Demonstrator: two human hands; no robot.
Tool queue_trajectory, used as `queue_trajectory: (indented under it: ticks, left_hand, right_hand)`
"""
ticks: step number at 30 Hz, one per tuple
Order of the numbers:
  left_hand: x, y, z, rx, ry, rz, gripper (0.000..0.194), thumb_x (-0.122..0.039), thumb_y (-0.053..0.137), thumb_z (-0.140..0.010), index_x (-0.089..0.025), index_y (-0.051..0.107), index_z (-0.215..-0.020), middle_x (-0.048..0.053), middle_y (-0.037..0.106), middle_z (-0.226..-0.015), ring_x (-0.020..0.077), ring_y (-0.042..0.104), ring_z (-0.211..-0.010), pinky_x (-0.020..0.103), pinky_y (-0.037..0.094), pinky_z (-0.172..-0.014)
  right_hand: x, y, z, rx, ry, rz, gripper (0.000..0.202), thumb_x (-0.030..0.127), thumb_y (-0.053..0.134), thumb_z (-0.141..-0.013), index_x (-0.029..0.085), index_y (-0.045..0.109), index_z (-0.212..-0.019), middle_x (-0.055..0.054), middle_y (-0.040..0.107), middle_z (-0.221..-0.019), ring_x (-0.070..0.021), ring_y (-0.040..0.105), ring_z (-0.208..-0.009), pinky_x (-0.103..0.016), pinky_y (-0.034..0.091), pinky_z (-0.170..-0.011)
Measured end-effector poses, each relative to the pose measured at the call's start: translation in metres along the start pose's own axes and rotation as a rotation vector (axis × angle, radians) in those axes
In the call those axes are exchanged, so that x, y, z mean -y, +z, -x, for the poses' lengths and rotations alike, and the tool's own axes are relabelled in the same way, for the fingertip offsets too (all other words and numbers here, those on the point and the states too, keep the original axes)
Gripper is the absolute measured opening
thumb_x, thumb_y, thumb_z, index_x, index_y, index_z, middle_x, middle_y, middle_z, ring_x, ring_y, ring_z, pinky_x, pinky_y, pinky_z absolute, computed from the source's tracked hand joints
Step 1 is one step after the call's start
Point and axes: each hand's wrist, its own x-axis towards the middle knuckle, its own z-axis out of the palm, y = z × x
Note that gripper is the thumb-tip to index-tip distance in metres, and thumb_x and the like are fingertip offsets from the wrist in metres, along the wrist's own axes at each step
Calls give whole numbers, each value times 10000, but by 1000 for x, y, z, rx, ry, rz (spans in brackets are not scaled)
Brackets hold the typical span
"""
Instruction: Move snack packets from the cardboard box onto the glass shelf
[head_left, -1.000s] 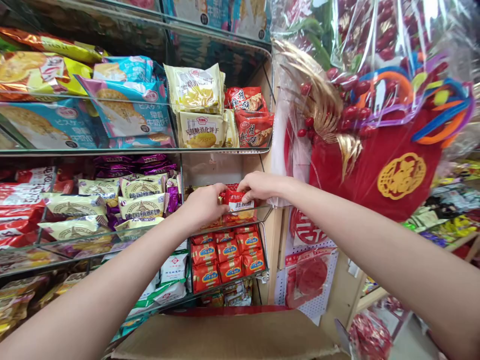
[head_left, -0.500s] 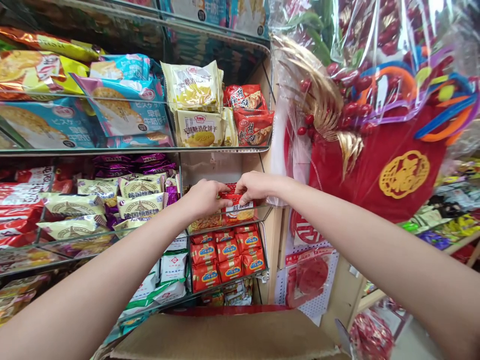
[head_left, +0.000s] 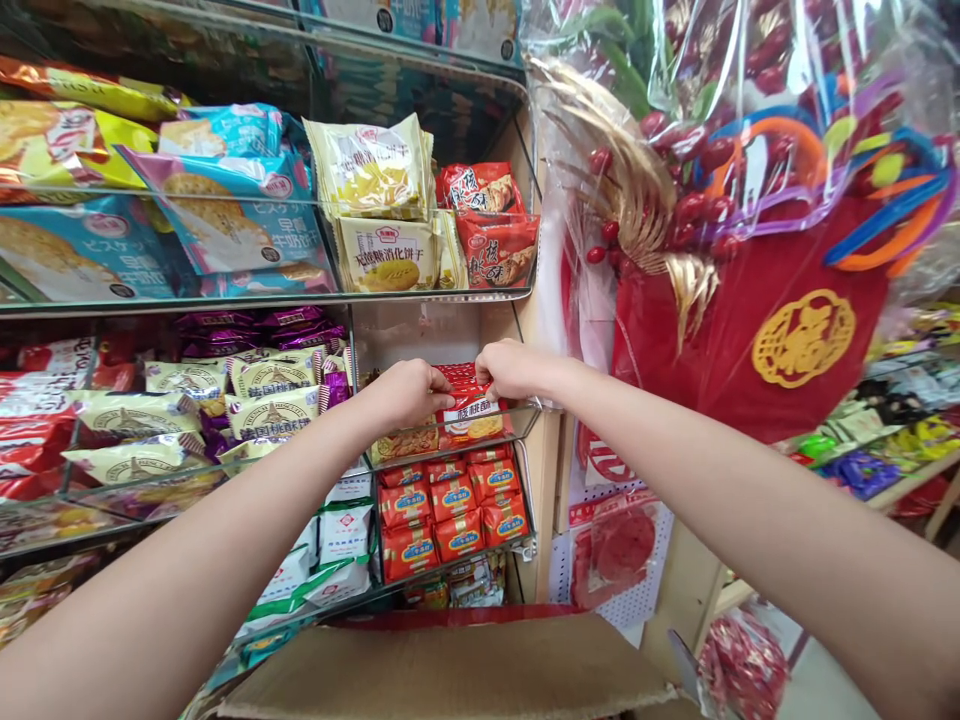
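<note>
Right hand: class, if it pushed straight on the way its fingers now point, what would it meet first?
The right hand points left and slightly into the shelf, so it would probably first press the red biscuit packet that it already grips, then the left hand on the packet's other side; depth is unclear.

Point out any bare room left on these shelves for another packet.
The one free patch is the gap above the red packet held by the left hand and right hand, under the upper shelf. The purple and cream packets leftward and the orange packs below are crammed.
</note>
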Motion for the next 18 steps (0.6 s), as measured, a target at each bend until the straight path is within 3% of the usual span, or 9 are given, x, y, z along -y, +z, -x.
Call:
queue_trajectory:
  ticks: [4, 7, 9, 12, 15, 17, 18]
  left_hand:
    - [3, 0, 2, 7, 46, -1, 317, -364, 479, -766, -173, 711, -869, 9, 720, -738, 150, 600, -639, 220, 421, -580]
    - [5, 2, 8, -18, 128, -16, 358, -310, 418, -801, -203, 647, -1055, 16, 704, -980, 158, 626, -839, 224, 442, -743]
    - [6, 5, 11, -41, 179, -32, 413, -321, 380, -831, -201, 560, -1182, 42, 643, -1139, 169, 597, -991, 251, 422, -852]
    - [6, 6, 11, -55, 226, -61, 429, -365, 340, -862, -187, 538, -1199, 67, 648, -1126, 181, 606, -997, 284, 435, -872]
    - [1, 6, 12, -124, 236, -72, 456, -363, 362, -859, -111, 529, -1201, 127, 613, -1173, 217, 563, -1079, 335, 414, -930]
    - [-4, 7, 25, -256, 233, -63, 493, -330, 387, -857, -43, 459, -1252, 179, 487, -1311, 237, 424, -1227, 379, 332, -1013]
    - [-7, 9, 37, -347, 243, -55, 487, -300, 401, -856, -35, 434, -1264, 180, 443, -1347, 229, 372, -1260, 388, 302, -1033]
  right_hand:
    - [-4, 5, 2, -43, -44, -21, 269, 102, 681, -680, 111, 678, -949, -115, 683, -907, -230, 630, -840, -260, 459, -672]
    - [-8, 7, 10, -145, -87, -52, 284, 109, 622, -743, 123, 642, -1027, -98, 656, -1005, -206, 595, -944, -266, 453, -790]
    - [-5, 6, 25, -324, -138, -128, 245, 116, 559, -801, 109, 621, -1038, -101, 624, -1066, -176, 564, -996, -261, 432, -860]
    - [3, 11, 73, -666, -291, -348, 150, 141, 538, -829, 104, 625, -945, -102, 618, -1049, -149, 575, -958, -255, 451, -855]
    - [3, 47, 146, -845, -307, -459, 150, 162, 528, -841, 165, 605, -969, -67, 629, -1004, -152, 579, -958, -273, 459, -858]
    - [-7, 96, 201, -878, -128, -447, 231, 177, 526, -827, 224, 582, -1046, -51, 627, -977, -175, 590, -921, -295, 476, -809]
    - [-14, 127, 228, -905, 47, -473, 209, 198, 512, -828, 251, 589, -1016, -52, 624, -947, -195, 595, -885, -326, 483, -773]
